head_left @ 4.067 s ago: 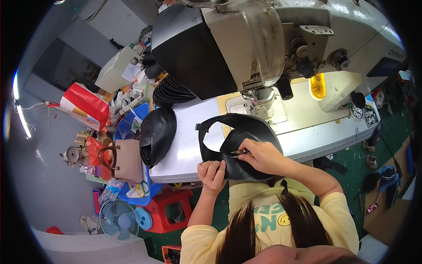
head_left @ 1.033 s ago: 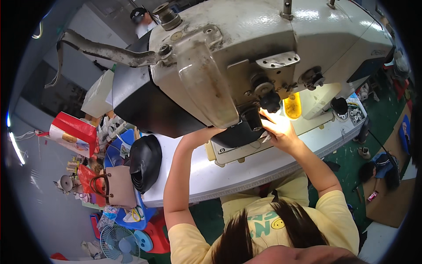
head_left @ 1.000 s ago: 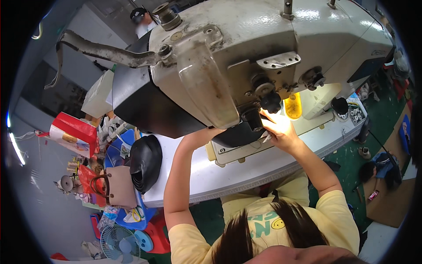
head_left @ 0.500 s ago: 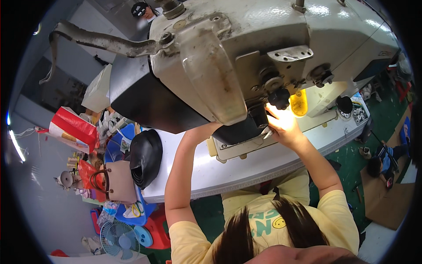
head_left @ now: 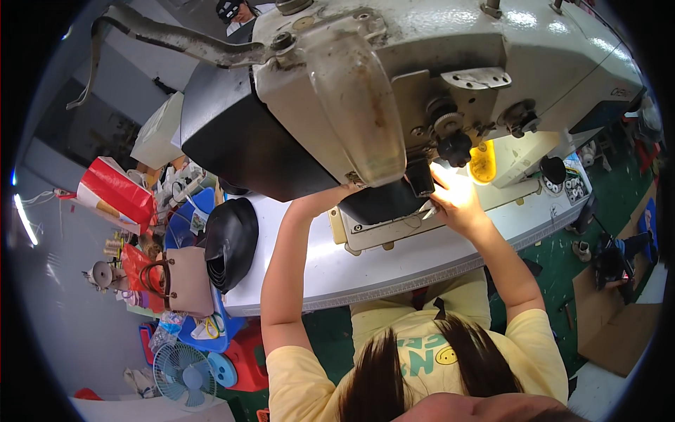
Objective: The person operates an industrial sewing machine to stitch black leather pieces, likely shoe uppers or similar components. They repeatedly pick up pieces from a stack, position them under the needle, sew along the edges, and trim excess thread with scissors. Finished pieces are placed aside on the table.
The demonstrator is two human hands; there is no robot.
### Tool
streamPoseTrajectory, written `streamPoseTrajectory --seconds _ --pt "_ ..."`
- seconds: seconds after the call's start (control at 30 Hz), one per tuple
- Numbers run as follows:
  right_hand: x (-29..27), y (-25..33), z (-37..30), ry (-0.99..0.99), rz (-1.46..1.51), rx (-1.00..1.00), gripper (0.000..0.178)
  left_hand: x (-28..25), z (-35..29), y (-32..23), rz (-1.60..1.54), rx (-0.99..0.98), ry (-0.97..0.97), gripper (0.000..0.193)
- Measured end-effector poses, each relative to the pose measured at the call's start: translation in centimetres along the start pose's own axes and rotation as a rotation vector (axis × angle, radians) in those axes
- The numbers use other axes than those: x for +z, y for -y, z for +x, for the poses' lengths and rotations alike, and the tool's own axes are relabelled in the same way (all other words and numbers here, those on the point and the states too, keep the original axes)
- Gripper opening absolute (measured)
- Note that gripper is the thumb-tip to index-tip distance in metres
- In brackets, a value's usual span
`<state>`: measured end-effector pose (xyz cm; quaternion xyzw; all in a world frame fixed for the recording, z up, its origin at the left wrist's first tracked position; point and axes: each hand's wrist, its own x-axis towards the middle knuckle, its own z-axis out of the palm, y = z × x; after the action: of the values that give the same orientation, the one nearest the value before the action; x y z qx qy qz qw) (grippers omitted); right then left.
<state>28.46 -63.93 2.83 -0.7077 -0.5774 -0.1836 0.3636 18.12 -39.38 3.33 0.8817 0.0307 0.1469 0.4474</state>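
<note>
A large white industrial sewing machine (head_left: pixel 450 56) fills the upper part of the view. Under its head lies a smooth black piece (head_left: pixel 380 205), which looks like leather, on the machine bed. My left hand (head_left: pixel 329 202) reaches behind the machine head at the left of this piece; its fingers are hidden. Lit brightly by the lamp, my right hand (head_left: pixel 455 200) is beside the needle area at the piece's right end. Its fingers are bent, and a small pointed metal tool (head_left: pixel 428 209) sticks out from them. The needle itself is hidden.
A rolled black leather-like bundle (head_left: pixel 232 243) sits at the table's left end. Past it are a pinkish handbag (head_left: pixel 190 281), blue bins and a fan (head_left: pixel 184 375). Bobbins (head_left: pixel 575 188) lie in a tray at the right. Another person (head_left: pixel 615 264) is low at the far right.
The view has shifted slightly, so the machine sits a little lower and farther right. Both hands keep nearly the same places at the black piece.
</note>
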Motion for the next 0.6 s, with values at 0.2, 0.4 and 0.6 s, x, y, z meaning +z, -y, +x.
streamPoseTrajectory --seconds 0.2,0.4,0.6 --pt "0.5 -0.1 0.0 -0.037 0.053 0.001 0.051 -0.7 0.2 -0.4 0.250 -0.078 0.004 0.025" --pt "0.9 0.4 -1.3 -0.245 0.166 0.064 0.041 0.0 -2.8 -3.5 -0.328 -0.413 0.009 0.020" --pt "5.1 1.2 -5.8 0.290 1.258 0.876 0.015 7.6 -6.1 -5.3 -0.425 -0.291 -0.284 0.028"
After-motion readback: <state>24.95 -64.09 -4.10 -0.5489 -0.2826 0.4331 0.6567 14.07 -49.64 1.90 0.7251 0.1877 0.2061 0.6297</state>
